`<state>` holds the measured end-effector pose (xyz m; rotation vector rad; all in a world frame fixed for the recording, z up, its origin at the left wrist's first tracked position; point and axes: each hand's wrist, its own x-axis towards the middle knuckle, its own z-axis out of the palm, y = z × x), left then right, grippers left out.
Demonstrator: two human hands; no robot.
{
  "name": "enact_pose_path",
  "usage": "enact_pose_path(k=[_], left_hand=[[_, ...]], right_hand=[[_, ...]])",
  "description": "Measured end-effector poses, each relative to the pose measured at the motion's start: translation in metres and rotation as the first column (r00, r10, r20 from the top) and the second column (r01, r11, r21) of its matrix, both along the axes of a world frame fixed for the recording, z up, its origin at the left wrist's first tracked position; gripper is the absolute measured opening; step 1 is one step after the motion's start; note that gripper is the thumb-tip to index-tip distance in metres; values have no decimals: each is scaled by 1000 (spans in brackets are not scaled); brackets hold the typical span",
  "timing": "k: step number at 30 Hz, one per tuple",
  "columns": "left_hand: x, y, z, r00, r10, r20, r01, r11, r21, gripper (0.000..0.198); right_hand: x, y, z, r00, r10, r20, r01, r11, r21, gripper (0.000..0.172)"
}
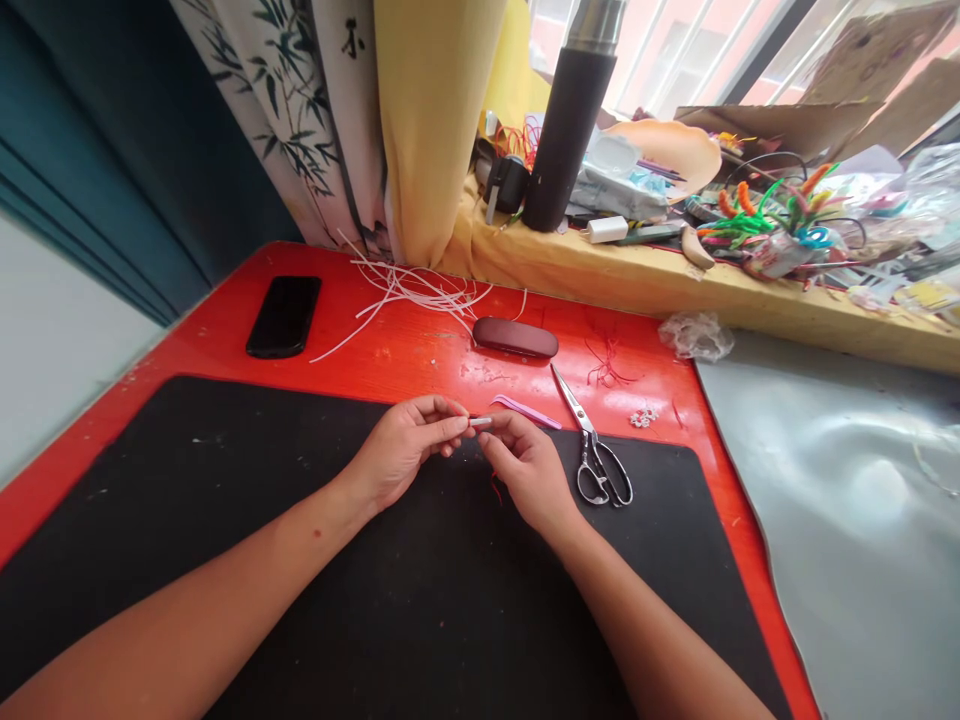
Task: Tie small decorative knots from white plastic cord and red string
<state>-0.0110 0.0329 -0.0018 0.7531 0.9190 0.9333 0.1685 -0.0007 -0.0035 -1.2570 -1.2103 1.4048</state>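
Observation:
A small white tube-like piece [480,422] is pinched between my two hands above the far edge of the black mat [420,600]. My left hand [409,445] has its thumb and fingertips closed on the piece's left end. On the other end, my right hand [526,465] closes its fingertips, and a bit of red thread [496,488] hangs below them. Just beyond the hands lies a pink tweezer-like strip [527,411]. Metal scissors [600,460] rest to the right of my right hand, blades pointing away.
On the red table [375,352] are a black phone [284,316], white strands [420,290], a maroon case [514,338], red threads [609,364] and small clear bits [643,417]. A dark bottle [571,125] and clutter stand on the windowsill.

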Motion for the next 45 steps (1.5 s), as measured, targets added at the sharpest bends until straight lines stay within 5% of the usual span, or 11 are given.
enact_pose_path(k=[18,28,45], left_hand=[[3,-5,-1,952,113,-286,-30,960,280,18],[8,-6,-3,962,128,-240,-61,961,268,20],[13,-10,-1,975,114,-189,-64,966,249,21]], right_hand=[[0,-4,-3,1000,-4,-15,4,1000,11,31],[-1,-4,1,997,-66,-47,64,997,-32,45],[-4,-6,-4,992,-98,-73,98,995,-11,40]])
